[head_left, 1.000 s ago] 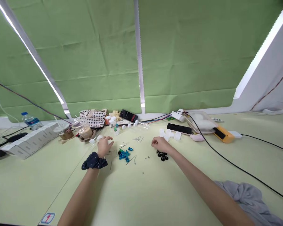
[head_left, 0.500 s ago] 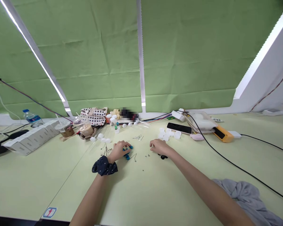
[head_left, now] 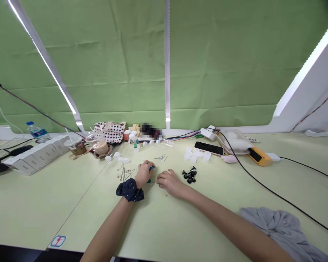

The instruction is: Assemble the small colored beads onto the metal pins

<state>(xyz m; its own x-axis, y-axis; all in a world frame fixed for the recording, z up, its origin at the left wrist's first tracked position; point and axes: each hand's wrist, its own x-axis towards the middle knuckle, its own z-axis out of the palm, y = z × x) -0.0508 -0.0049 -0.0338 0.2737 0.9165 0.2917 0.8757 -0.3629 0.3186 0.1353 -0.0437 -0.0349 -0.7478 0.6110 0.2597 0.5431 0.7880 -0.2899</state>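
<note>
Office or workshop, unsure: worktable [head_left: 164, 233], metal pins [head_left: 123, 173], cables [head_left: 188, 135], phone [head_left: 209, 148].

Two hands [head_left: 144, 172] [head_left: 171, 182], about ten black studs [head_left: 190, 176], two drink cups [head_left: 78, 147] [head_left: 100, 147], one water bottle [head_left: 38, 133]

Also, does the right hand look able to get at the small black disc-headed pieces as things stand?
Probably yes: the right hand lies just left of the black pieces, and nothing visible stands between them on the pale green tabletop.

Pins [head_left: 123, 172] left of the left hand [head_left: 144, 172], studs [head_left: 189, 180] right of the right hand [head_left: 169, 181], caps [head_left: 193, 159] behind the studs.
</note>
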